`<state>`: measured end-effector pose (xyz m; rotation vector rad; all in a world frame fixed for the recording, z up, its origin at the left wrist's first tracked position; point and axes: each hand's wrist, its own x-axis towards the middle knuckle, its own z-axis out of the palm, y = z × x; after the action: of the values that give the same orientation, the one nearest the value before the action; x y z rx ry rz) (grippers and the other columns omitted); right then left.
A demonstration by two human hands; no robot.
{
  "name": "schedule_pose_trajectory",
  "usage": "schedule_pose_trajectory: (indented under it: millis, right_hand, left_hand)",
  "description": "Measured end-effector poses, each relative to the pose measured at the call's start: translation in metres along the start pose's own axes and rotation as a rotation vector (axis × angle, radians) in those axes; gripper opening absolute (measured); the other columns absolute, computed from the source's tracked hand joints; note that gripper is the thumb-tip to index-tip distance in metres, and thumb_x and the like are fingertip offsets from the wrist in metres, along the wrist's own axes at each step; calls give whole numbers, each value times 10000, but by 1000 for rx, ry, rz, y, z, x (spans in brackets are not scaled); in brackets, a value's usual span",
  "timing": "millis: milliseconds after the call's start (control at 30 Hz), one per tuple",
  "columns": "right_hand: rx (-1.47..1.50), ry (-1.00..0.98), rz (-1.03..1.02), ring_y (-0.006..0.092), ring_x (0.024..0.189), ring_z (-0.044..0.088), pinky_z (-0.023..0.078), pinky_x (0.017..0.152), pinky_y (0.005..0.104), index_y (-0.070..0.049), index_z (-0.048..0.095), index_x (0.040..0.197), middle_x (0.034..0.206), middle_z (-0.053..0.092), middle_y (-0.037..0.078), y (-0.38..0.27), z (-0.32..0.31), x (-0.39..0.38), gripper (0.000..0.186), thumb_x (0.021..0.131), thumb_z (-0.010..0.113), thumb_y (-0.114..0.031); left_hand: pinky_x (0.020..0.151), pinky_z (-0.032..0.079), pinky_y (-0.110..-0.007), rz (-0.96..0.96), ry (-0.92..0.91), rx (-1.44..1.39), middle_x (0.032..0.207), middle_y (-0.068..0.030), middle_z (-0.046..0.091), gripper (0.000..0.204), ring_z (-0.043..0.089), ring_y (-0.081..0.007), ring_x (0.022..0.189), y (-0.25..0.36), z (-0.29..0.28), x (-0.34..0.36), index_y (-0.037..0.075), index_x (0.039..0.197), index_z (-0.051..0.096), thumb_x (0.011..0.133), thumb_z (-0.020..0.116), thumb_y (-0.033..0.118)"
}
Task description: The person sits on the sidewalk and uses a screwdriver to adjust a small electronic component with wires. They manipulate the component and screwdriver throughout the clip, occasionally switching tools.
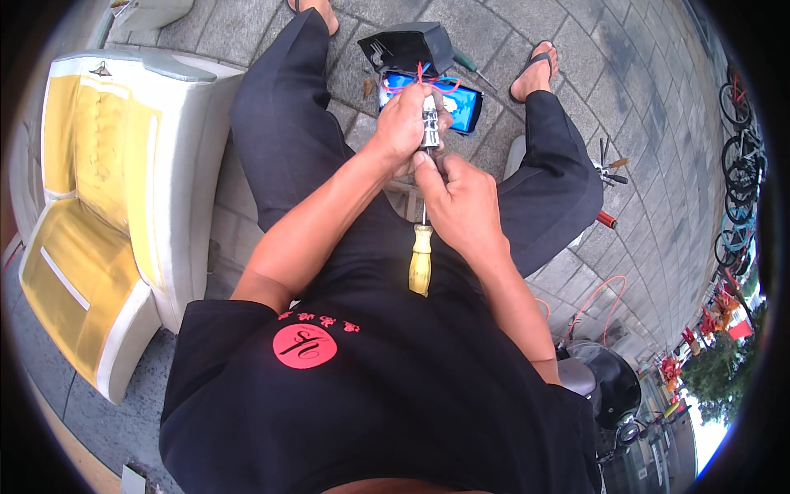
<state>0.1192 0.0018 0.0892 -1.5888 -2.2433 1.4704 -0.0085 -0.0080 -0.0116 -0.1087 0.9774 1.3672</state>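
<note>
Between my thighs, my left hand (401, 125) is closed around a silver metal part (429, 125), stubby and roughly cylindrical. Red and blue wires (428, 82) come out near its far end. Just nearer to me, my right hand (462, 202) is closed with thumb and fingers pinched at the shaft of a screwdriver (420, 262). Its worn yellow handle points toward my body, and the thin shaft runs up toward the silver part. My fingers hide the shaft's tip, so I cannot tell whether it touches the part.
Beyond my hands, a black box-like case (411, 48) and a blue-faced flat rectangular thing (467, 107) lie on grey paving (634, 74). A green-handled screwdriver (467, 62) rests beside them. Left stands a yellow-and-white padded seat (107, 132); right are loose tools (609, 173), an orange cord (597, 300) and parked bicycles (741, 156).
</note>
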Motion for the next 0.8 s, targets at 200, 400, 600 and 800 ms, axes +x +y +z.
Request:
schedule_pose_trajectory:
  millis: [200,400,600,800]
  right_hand:
    - [-249,47,-91,455,778,689,537,709,530,31,654,874,811,679,256,-1,1,-3,382,957,672,-342]
    - [-163,68,-74,451,746,681,533,696,530,28,631,837,794,677,252,3,3,-5,387,957,673,-338]
    - [-102,-48,-41,446,761,689,536,701,531,30,637,855,815,681,251,-1,-2,-1,374,963,667,-326]
    - [-315,202,-211,415,641,663,504,612,481,48,608,782,701,648,247,4,7,-8,427,954,703,-331]
  left_hand:
    - [438,466,-296,28,21,39,699,-71,592,357,519,-148,495,0,1,-3,80,968,571,1050,402,383]
    - [437,462,-296,11,19,30,702,-72,593,355,515,-149,493,2,2,-2,79,968,569,1046,397,380]
    - [437,463,-295,5,-6,9,698,-76,590,356,507,-151,492,-2,-3,2,77,964,570,1045,399,379]
    - [479,479,-299,20,2,55,694,-68,569,333,520,-153,547,2,3,-5,101,932,547,1054,401,375]
